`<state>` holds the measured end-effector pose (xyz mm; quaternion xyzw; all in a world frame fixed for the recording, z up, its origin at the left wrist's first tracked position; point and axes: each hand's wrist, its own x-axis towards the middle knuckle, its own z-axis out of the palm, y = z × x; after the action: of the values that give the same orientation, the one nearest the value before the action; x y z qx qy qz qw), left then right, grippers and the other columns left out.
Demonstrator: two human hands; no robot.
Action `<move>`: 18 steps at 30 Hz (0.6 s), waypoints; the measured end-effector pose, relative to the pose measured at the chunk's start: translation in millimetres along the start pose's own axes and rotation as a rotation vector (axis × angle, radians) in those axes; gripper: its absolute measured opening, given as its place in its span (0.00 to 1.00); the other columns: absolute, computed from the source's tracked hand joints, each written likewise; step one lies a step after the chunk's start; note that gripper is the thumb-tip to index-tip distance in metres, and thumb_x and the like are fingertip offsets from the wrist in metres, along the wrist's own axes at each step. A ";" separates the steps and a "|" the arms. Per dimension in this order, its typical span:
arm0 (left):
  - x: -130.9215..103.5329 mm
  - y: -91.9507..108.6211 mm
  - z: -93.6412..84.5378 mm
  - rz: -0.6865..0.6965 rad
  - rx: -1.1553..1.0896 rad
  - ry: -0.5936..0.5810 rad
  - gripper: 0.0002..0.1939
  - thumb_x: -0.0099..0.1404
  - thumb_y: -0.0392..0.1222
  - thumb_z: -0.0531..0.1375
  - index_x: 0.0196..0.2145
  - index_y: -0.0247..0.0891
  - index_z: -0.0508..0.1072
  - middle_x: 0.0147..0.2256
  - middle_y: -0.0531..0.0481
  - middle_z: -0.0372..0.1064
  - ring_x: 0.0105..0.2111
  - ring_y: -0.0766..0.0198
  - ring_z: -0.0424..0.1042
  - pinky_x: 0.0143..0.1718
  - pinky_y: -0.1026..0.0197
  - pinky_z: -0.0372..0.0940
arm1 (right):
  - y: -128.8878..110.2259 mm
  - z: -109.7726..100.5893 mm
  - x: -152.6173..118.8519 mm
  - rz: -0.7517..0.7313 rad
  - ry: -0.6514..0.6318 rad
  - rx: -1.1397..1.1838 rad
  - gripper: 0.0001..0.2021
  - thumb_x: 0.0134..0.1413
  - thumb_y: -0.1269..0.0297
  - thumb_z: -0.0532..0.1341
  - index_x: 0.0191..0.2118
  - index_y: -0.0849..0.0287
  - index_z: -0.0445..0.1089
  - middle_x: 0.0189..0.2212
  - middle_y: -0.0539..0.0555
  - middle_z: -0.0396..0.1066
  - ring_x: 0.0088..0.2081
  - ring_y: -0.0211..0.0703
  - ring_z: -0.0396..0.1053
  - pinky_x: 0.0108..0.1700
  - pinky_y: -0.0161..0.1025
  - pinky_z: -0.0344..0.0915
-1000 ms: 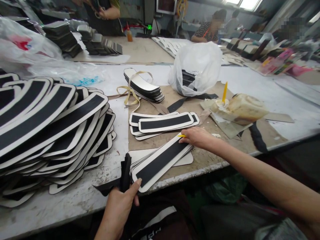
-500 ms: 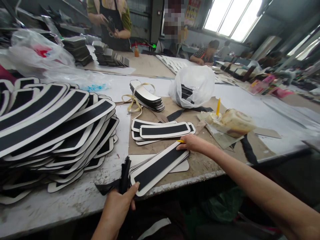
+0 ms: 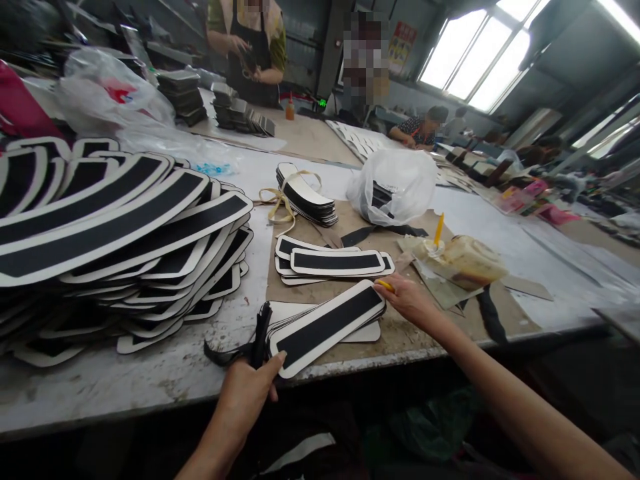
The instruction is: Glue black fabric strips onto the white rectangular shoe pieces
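My left hand (image 3: 250, 387) pinches the near end of a long white strip with a black centre (image 3: 327, 328), thumb on top and fingers underneath. This strip tops a fanned stack of similar pieces, tilted up to the right over the table's front edge. Beside that hand lies a bundle of thin black strips (image 3: 259, 337), one tail curling left. My right hand (image 3: 413, 303) is closed around a yellow stick (image 3: 385, 285), of which only a short end shows. Its fingers are at the strip's far right end; whether they touch it I cannot tell.
Left, a large heap of white-edged black pieces (image 3: 115, 230) covers the table. Behind the strip lie more pieces (image 3: 335, 262) and a tied bundle (image 3: 307, 193). A plastic bag (image 3: 395, 187) and a glue-stained container (image 3: 473, 260) stand farther right. A co-worker (image 3: 247, 57) stands across the table.
The view has swung, so the scene sits farther right. My right hand has slid slightly right, from over the strip's end to beside it. My left hand keeps its hold.
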<state>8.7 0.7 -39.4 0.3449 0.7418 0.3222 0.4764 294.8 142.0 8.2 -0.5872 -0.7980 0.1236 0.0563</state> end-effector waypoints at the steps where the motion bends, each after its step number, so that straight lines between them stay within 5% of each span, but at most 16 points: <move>1: -0.4 0.2 -0.2 0.000 -0.011 -0.003 0.27 0.51 0.58 0.60 0.04 0.40 0.61 0.10 0.45 0.62 0.21 0.55 0.66 0.28 0.57 0.57 | -1.1 0.9 -1.1 -0.004 0.016 0.023 0.16 0.59 0.56 0.49 0.36 0.60 0.70 0.35 0.56 0.71 0.37 0.42 0.68 0.43 0.36 0.60; 7: -7.1 5.8 -0.6 0.004 -0.091 0.030 0.25 0.51 0.54 0.61 0.05 0.39 0.62 0.10 0.47 0.61 0.18 0.59 0.64 0.25 0.59 0.56 | -8.8 -5.9 -9.2 0.064 0.069 0.189 0.14 0.54 0.52 0.54 0.33 0.59 0.66 0.28 0.51 0.68 0.30 0.41 0.66 0.34 0.36 0.62; 12: -14.1 2.7 0.7 -0.004 -0.211 0.105 0.22 0.50 0.50 0.62 0.08 0.38 0.62 0.09 0.54 0.55 0.13 0.67 0.57 0.20 0.62 0.54 | -20.1 -18.1 -22.0 0.243 -0.067 0.585 0.16 0.44 0.50 0.62 0.24 0.57 0.59 0.17 0.44 0.56 0.18 0.32 0.53 0.19 0.31 0.52; 15: -16.9 -2.9 0.6 0.018 -0.378 0.182 0.12 0.49 0.47 0.63 0.26 0.34 0.71 0.13 0.60 0.55 0.14 0.69 0.55 0.19 0.64 0.53 | -26.2 -24.7 -30.8 0.327 -0.086 0.740 0.18 0.42 0.50 0.64 0.25 0.56 0.58 0.17 0.42 0.52 0.17 0.31 0.49 0.17 0.31 0.48; 18: -19.9 -7.5 -3.2 0.071 -0.576 0.220 0.19 0.48 0.44 0.65 0.37 0.34 0.69 0.16 0.62 0.55 0.15 0.71 0.55 0.20 0.66 0.54 | -30.7 -26.4 -38.0 0.322 -0.088 0.813 0.18 0.43 0.49 0.64 0.27 0.55 0.58 0.18 0.43 0.50 0.17 0.31 0.48 0.17 0.31 0.48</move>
<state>10.3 -20.3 -34.7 0.1847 0.6544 0.5710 0.4599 284.3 100.7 43.8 -0.6282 -0.5845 0.4598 0.2287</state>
